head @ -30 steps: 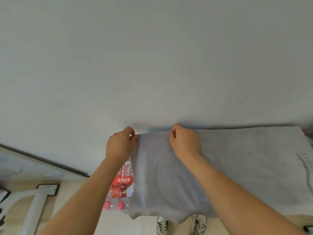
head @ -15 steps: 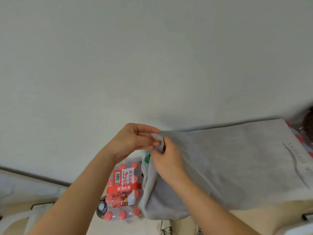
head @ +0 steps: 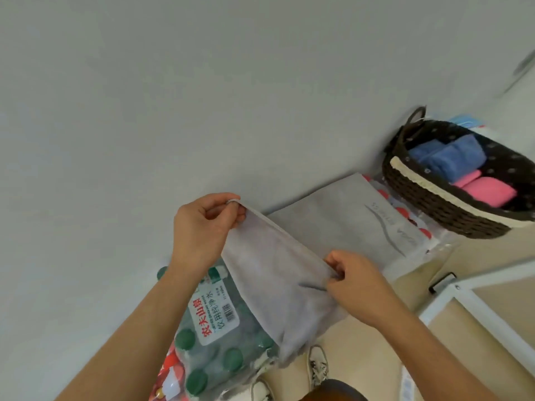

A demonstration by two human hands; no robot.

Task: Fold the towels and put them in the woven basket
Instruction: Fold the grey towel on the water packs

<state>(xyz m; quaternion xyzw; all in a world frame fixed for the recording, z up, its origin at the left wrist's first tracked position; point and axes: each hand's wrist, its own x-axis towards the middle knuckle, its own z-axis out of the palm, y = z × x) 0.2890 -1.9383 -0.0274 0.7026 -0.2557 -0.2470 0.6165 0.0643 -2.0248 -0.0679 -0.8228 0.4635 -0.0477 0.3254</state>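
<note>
Evidently the folding is in hand, not the stowing: the thin, pale grey rectangular towel [head: 278, 273] is held doubled over, one edge stretched taut between the two hands. The left hand [head: 207, 224] pinches one end of that edge between thumb and curled fingers, raised against the pale wall. The right hand [head: 356, 285], lower and nearer the body, pinches the other end the same way, its other fingers tucked in. From that line part of the cloth hangs down over a shrink-wrapped pack of green-capped water bottles [head: 220, 337]. The rest runs away to the right and lies flat, printed with a dark wavy mark, on what looks like a pack of red-capped bottles [head: 401, 212], mostly hidden. Its far end lies near the dark brown woven basket with a cream trim [head: 428, 198], which holds folded blue towels [head: 451, 157] and folded pink towels [head: 486, 192]. The next move, I judge, calls for carrying the pinched edge across to meet the far end with corners matched, since cloth this thin will likely slump and skew if either pinch slackens; only then comes the basket.
</note>
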